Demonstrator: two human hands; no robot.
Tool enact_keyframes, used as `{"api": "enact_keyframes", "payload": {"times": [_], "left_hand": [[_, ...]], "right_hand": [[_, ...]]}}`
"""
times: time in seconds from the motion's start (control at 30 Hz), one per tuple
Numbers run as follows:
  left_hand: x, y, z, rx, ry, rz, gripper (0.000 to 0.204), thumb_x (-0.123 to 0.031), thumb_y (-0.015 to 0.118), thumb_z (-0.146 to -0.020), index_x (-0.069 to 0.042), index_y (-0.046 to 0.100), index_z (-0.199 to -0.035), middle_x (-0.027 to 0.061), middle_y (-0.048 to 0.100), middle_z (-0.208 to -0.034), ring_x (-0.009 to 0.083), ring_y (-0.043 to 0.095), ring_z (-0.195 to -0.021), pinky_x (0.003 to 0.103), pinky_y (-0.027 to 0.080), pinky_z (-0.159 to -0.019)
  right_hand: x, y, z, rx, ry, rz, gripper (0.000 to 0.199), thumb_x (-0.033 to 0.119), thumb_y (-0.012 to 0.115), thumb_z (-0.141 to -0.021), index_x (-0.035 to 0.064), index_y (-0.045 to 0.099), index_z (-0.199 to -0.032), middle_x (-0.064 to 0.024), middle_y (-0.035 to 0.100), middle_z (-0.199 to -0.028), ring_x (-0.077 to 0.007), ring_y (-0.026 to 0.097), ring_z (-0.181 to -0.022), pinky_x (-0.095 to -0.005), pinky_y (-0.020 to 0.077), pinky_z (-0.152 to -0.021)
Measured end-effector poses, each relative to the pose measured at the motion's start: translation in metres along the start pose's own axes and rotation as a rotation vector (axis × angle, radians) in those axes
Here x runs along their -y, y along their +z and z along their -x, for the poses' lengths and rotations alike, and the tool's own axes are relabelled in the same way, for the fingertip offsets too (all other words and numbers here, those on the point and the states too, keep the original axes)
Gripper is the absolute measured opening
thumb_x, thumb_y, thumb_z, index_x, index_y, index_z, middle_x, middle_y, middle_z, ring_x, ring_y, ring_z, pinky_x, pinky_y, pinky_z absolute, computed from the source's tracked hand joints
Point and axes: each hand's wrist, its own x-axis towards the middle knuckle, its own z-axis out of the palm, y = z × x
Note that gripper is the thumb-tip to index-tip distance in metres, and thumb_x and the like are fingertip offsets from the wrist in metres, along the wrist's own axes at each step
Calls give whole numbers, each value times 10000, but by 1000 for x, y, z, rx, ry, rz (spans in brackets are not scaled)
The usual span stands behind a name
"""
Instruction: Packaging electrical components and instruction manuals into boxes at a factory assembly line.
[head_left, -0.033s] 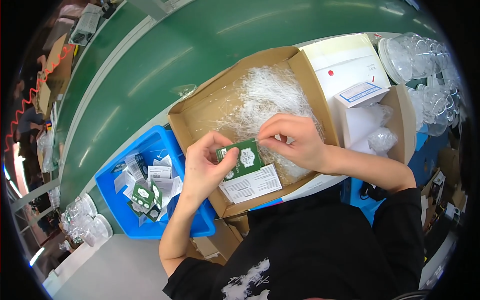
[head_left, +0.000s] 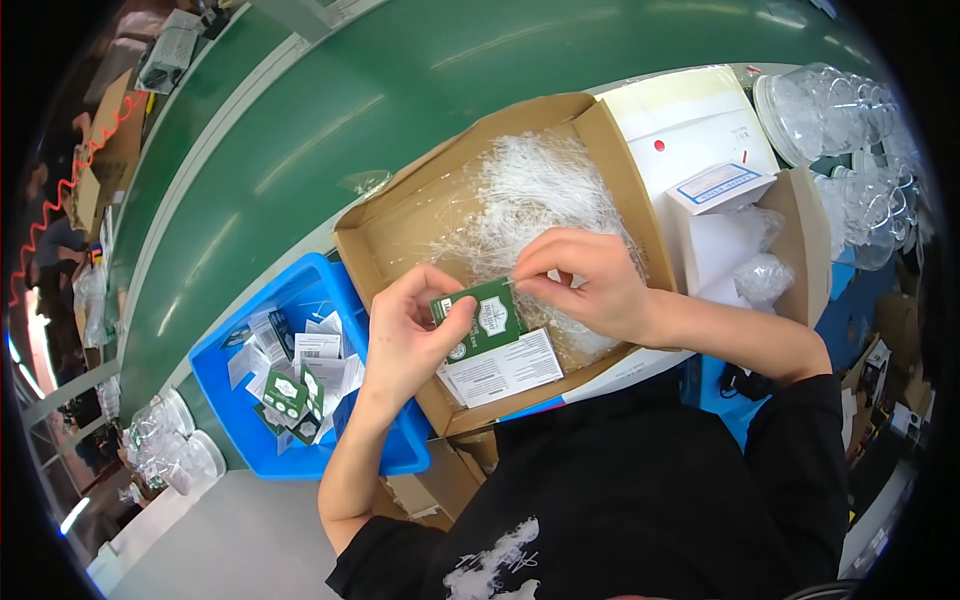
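My left hand pinches a green card tag with a white emblem, its thumb across the front. At the tag's upper right corner, my right hand has thumb and forefinger pressed together. What they hold is too small to make out; it may be a thin clear strand. White printed cards sit just below the green tag, over the near side of a shallow cardboard box. Inside that box, beyond my hands, lies a heap of thin clear plastic strands.
A blue bin with loose green and white tags stands on the left. To the right are a white box and an open carton with clear wrap. Clear plastic jars stand far right; others lie at left. Green tabletop stretches behind.
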Motion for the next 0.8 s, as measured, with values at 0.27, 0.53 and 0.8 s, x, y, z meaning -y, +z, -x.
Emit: {"api": "enact_keyframes", "payload": {"times": [0.27,0.53,0.8], "left_hand": [[6,-4,7,-79,222,-173,90,-23,661,-858,5,581,-829,7,600,-775,75,548,-734,223,440,-649],[17,-10,-3,114,20,-228,237,-47,697,-879,-67,587,-1088,22,623,-812,81,567,-715,213,453,-617],[46,-9,-2,33,201,-184,122,-61,695,-885,-35,575,-881,-16,586,-742,44,502,-640,209,404,-551]], "right_hand": [[-5,10,5,77,-197,150,65,155,647,-872,93,629,-878,-44,628,-892,-219,640,-787,-346,517,-603],[-12,14,16,9,-119,116,100,132,642,-844,86,554,-844,-54,560,-804,-275,593,-725,-384,469,-597],[-17,20,11,-61,-185,186,97,149,681,-807,115,608,-755,-62,606,-701,-258,612,-639,-379,487,-548]]}}
